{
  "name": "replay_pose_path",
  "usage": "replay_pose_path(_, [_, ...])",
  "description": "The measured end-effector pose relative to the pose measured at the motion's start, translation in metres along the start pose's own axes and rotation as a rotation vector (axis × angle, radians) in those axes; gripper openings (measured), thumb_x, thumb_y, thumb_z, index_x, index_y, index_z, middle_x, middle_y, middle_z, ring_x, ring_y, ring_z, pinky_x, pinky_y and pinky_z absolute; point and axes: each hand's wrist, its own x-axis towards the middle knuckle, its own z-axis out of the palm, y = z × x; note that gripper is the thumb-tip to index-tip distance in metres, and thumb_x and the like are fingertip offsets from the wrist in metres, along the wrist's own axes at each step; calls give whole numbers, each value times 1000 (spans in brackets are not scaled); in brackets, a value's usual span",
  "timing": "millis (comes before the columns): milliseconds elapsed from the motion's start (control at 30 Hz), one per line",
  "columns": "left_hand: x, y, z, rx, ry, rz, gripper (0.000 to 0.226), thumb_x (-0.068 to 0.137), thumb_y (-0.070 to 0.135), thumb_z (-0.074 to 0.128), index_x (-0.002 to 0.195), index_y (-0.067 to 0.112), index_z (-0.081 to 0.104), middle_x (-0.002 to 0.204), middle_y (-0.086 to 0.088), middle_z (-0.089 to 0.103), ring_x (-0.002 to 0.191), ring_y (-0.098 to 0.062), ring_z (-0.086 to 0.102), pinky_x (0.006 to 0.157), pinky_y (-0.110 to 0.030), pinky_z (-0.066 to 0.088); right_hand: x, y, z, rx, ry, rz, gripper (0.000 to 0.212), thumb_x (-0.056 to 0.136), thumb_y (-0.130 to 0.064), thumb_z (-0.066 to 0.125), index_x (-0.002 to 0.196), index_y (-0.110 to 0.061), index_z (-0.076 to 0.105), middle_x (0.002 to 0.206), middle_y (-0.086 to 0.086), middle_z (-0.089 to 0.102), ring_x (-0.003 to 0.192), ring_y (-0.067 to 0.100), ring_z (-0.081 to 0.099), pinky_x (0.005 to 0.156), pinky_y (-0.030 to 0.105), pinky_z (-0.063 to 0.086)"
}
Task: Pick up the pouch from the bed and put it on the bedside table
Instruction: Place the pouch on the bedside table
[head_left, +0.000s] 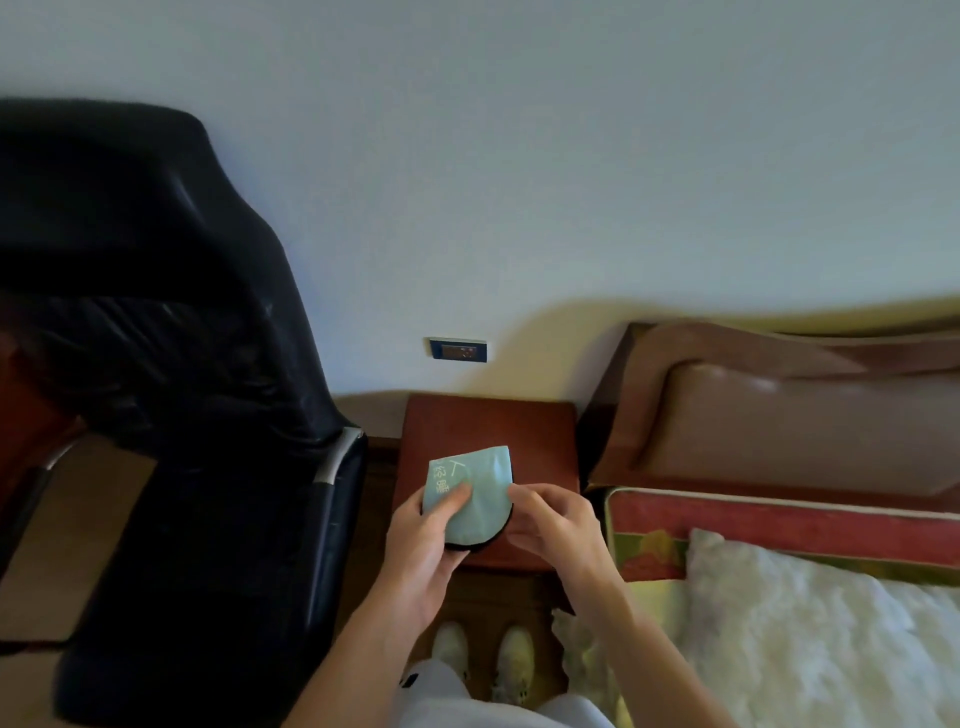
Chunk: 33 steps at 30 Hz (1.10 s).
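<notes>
A light teal pouch (480, 486) with a black rounded edge and pale lettering is held over the front of the reddish-brown bedside table (488, 426). My left hand (428, 530) grips its left side, thumb on top. At the pouch's right edge are the fingers of my right hand (553, 525), which seem to pinch it. Whether the pouch rests on the table top or hovers just above it, I cannot tell. The bed (810, 629), with a white fluffy cover, lies to the right.
A black leather chair (171, 332) with metal armrests stands close on the left of the table. A brown padded headboard (779, 410) rises behind the bed. A wall socket (458, 349) sits above the table. My feet (485, 660) stand before the table.
</notes>
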Motion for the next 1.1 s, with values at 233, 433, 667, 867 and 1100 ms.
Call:
replay_pose_path(233, [40,14,1,-49,-40,-62,28,90,8,65,118,8,65,113,-17,72,105,-31,69,78,-38,58,33,-3,10,-83,68,4,13,85,-36,74,88,-24,78,84,7,81,82,19,78,78,36,66])
replay_pose_path(433, [79,12,-6,-62,-3,-75,27,85,7,69,112,8,67,109,-16,73,101,-29,71,77,-38,57,64,1,24,-122,60,48,32,87,-38,73,108,-14,74,95,6,79,82,14,78,73,29,65])
replay_pose_path(667, [135,-12,-14,-42,16,-150,33,87,12,67,119,7,62,115,-16,71,108,-29,68,85,-39,55,107,30,21,-305,166,87,52,74,-60,74,108,-21,73,90,-4,77,84,12,76,80,35,64])
replay_pose_path(867, [214,-62,-13,45,112,-158,28,91,8,64,119,5,61,115,-18,68,108,-30,66,89,-40,54,156,78,-1,-585,169,47,41,83,-52,75,113,-25,66,94,-9,69,85,1,63,72,17,49])
replay_pose_path(1100, [318,-148,-30,440,201,-78,14,84,16,71,97,17,66,100,-9,71,97,-28,68,85,-48,57,231,206,-34,-979,110,-75,35,94,-30,61,127,-18,66,124,4,66,114,29,64,94,41,54])
